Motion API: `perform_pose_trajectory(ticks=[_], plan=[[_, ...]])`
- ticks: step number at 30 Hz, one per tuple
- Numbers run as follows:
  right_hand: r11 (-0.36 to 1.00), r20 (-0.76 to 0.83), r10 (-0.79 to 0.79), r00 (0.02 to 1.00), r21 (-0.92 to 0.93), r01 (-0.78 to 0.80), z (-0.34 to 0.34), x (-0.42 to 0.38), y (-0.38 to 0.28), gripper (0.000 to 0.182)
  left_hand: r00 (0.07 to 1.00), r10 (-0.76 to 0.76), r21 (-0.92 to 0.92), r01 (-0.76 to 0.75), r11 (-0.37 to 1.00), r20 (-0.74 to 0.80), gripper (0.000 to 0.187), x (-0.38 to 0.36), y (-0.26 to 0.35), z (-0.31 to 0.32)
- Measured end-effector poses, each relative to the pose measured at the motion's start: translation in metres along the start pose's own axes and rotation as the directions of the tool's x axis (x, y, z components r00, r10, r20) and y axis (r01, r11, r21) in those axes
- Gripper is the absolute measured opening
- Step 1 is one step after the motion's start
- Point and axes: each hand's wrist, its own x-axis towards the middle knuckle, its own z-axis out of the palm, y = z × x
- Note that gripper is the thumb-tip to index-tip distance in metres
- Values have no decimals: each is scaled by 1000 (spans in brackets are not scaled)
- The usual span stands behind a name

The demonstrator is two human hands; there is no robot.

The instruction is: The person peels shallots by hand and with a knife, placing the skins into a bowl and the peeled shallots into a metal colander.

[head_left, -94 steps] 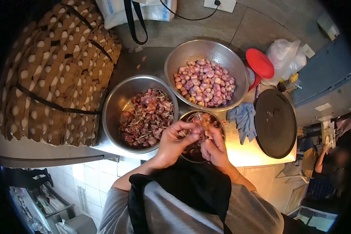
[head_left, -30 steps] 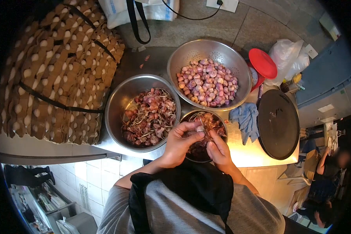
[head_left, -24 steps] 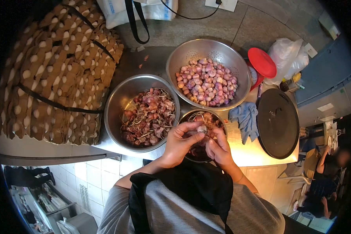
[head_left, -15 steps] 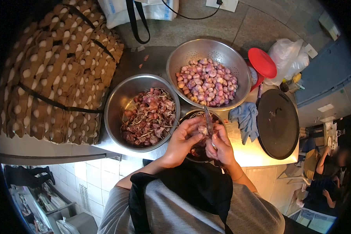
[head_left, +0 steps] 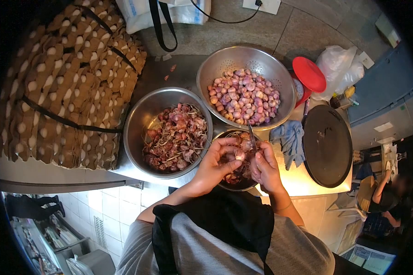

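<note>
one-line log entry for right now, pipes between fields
left hand: bulb | right hand: knife | both: above small bowl | beyond: colander of bulbs | left: large bowl

The shiny stainless-steel table (head_left: 296,183) supports a steel basin (head_left: 132,145) of unpeeled red shallots, a perforated steel colander (head_left: 215,62) of peeled ones, a small round metal bowl (head_left: 243,187), a crumpled blue cloth (head_left: 289,140) and a round black tray (head_left: 328,151).

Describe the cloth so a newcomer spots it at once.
On the metal counter, find the large colander holding pink-purple bulbs. Between its near-right rim and the round black tray lies the cloth. It is blue and crumpled; its neighbours are rigid and round.
</note>
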Motion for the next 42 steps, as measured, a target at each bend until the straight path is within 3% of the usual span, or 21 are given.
perform_pose_trajectory(ticks=[2, 3, 6, 9, 13, 21, 24, 27, 30, 33, 36, 38, 39, 42], plan=[[997, -39, -11, 999, -81, 8, 0, 0, -1, 31, 1000, 16, -8, -16, 1000, -8, 41, 0, 1, -1], [987, -65, 20, 998, -159, -30, 1, 0, -4, 43, 1000, 24, -12, -24, 1000, -11, 40, 1, 1, -1], [972, -51, -14, 999, -234, 2, 6, -7, -8, 51, 998, -66, -93, 64, 994, -15, 32, 1, 0, -4], [979, 95, 7, 995, -205, 12, -6, -9, 1, 53, 995, -97, -313, 87, 946, -18, 24, 5, -4, -7], [993, 222, -36, 974, -100, 59, 7, -17, 1, 49, 997, -70, -410, 52, 911, -29, 20, 7, -10, -9], [985, 180, -88, 980, -129, 113, 11, -14, 15, 52, 993, -72, -477, 17, 879, -96, 32, 8, -9, -6], [984, 177, -96, 979, -134, 120, 12, -14, 12, 50, 996, -49, -438, 9, 899, -79, 37, 8, -10, -8], [983, 166, -85, 982, -148, 110, 15, -16, 5, 48, 990, 93, -159, -108, 981, -102, 44, 10, -8, -10], [988, 174, -39, 984, -139, 64, 11, -16, 2, 46, 969, 248, 86, -246, 965, -5, 52, 15, -6, -15], [991, 194, 1, 981, -134, 26, 7, -16, -3, 45, 965, 264, 197, -259, 946, 4, 56, 13, 2, -12], [986, 176, 32, 984, -168, -2, 5, -15, -5, 43, 943, 328, 536, -308, 786, 61, 61, 12, 1, -15], [981, 159, 67, 985, -192, -36, 5, -15, -6, 42, 935, 338, 636, -328, 698, 112, 67, 10, 3, -16], [979, 159, 69, 985, -201, -36, 4, -15, -7, 42, 931, 339, 681, -337, 650, 137, 69, 10, 3, -16], [979, 154, 58, 986, -204, -26, 4, -15, -6, 40, 944, 321, 497, -317, 808, 79, 75, 15, -1, -18]])
